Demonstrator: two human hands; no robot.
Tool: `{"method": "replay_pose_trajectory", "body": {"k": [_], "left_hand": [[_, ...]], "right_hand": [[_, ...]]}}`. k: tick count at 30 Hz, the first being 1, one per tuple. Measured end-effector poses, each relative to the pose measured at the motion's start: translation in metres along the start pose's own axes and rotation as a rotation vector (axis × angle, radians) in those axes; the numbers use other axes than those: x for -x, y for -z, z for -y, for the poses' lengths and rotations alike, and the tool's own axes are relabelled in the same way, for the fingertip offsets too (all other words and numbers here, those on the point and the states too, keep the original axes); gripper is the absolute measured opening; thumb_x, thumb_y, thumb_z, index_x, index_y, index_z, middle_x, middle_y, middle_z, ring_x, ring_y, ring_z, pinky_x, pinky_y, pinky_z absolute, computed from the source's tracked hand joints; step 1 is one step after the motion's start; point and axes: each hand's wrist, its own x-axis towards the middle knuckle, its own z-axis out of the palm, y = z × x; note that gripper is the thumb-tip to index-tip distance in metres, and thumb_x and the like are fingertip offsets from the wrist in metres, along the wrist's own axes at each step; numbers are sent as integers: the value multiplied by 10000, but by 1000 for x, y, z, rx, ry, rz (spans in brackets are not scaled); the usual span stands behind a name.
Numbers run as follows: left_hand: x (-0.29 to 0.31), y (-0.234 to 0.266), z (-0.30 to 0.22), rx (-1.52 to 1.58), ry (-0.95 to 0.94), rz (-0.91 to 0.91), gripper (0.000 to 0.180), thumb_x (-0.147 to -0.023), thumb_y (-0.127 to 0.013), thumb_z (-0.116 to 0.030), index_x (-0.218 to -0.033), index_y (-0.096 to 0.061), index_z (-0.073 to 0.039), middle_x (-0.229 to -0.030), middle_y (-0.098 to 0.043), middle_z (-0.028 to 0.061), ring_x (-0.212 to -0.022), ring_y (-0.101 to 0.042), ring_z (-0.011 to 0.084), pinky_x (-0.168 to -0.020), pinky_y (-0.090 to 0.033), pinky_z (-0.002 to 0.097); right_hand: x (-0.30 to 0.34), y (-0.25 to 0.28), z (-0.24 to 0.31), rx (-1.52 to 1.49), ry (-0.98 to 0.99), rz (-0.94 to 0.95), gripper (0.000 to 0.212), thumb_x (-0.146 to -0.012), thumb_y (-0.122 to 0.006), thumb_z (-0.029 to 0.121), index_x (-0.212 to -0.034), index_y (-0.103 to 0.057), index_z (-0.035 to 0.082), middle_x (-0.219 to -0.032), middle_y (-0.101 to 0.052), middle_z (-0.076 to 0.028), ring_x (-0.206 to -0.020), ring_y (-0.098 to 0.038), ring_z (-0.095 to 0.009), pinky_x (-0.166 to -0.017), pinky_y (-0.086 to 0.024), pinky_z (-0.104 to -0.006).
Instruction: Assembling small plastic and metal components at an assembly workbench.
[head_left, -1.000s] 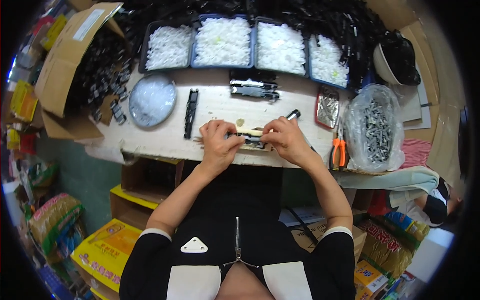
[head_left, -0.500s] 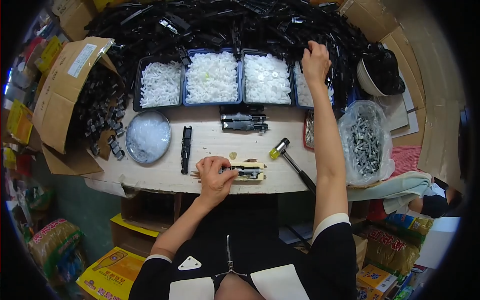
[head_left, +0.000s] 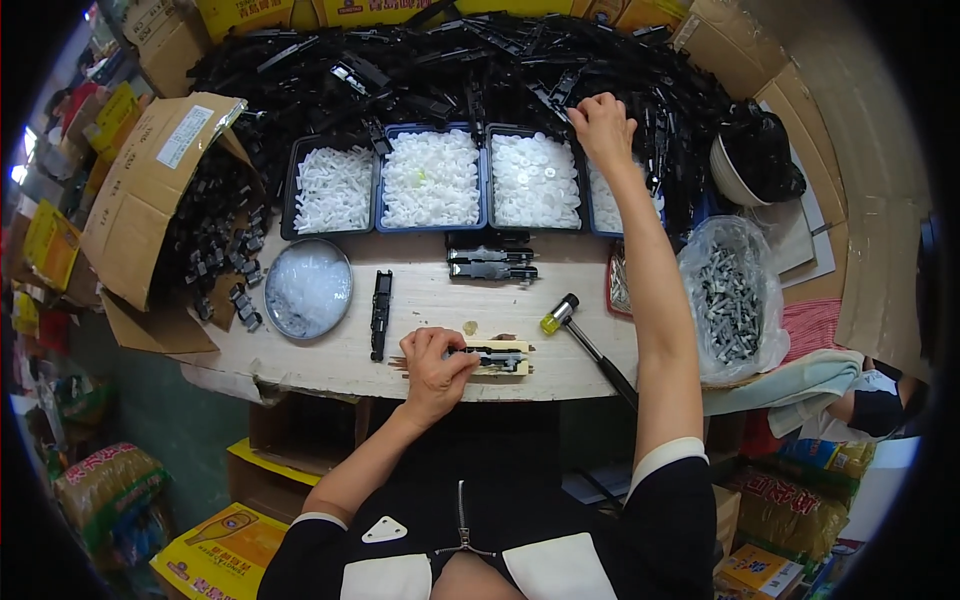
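My left hand (head_left: 437, 368) is closed over the left end of a slim black-and-grey plastic part (head_left: 500, 357), which lies in a cream holding block (head_left: 522, 368) near the table's front edge. My right hand (head_left: 604, 130) is stretched out over the heap of long black plastic parts (head_left: 430, 65) at the back. Its fingers are bent together beside a black part; what they hold, if anything, is hidden. A single black part (head_left: 381, 315) lies left of the block. Further back, several similar assembled parts (head_left: 492, 264) lie side by side.
A hammer (head_left: 590, 345) with a yellow face lies right of the block. Trays of small white pieces (head_left: 430, 178) line the back. A round dish (head_left: 309, 288) and a carton of black clips (head_left: 150, 200) stand left; a bag of metal pieces (head_left: 732, 300) and a bowl (head_left: 735, 170) stand right.
My right hand has moved left over the black heap. My left hand stays at the holding block. The whole view has shifted slightly, so the table appears lower.
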Motion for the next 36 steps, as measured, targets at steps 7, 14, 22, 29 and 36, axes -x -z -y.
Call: {"method": "replay_pose_trajectory", "body": {"k": [7,14,22,29,36], "left_hand": [[5,-1,-3,-2,-6,0,120,-632,-693,-92,-728,-636,-133,-837,-541,4,-879,-472,210,-783,-280,353],[10,-1,-3,-6,-22,-19,128,-630,-695,-85,-729,-630,-135,-839,-541,7,-873,-471,212,-776,-281,351],[0,2,1,72,54,-29,143,-646,-695,-112,-769,-624,-96,-886,-539,25,-903,-454,208,-788,-295,331],[14,27,14,150,148,-62,309,-671,-704,-65,-971,-630,-80,-938,-522,44,-901,-456,188,-742,-410,284],[23,34,15,235,191,-31,383,-695,-686,-18,-1064,-601,-73,-1071,-491,63,-957,-452,163,-603,-500,199]], "right_hand": [[3,-18,20,317,134,88,201,-765,-607,245,-914,-618,112,-894,-613,-75,-943,-517,-260,-749,-358,-460],[30,26,12,-209,-29,125,215,-793,-538,105,-1004,-558,65,-924,-595,-162,-903,-549,-330,-773,-384,-436],[151,80,37,-791,-159,393,326,-854,-570,151,-1153,-469,71,-714,-415,34,-632,-376,-61,-545,-314,-200],[247,82,66,-633,207,423,288,-793,-634,187,-1043,-564,62,-846,-547,-69,-751,-500,-184,-687,-362,-284],[271,72,91,-549,293,359,299,-737,-653,206,-1004,-594,84,-977,-506,-64,-923,-443,-245,-809,-295,-373]]}}
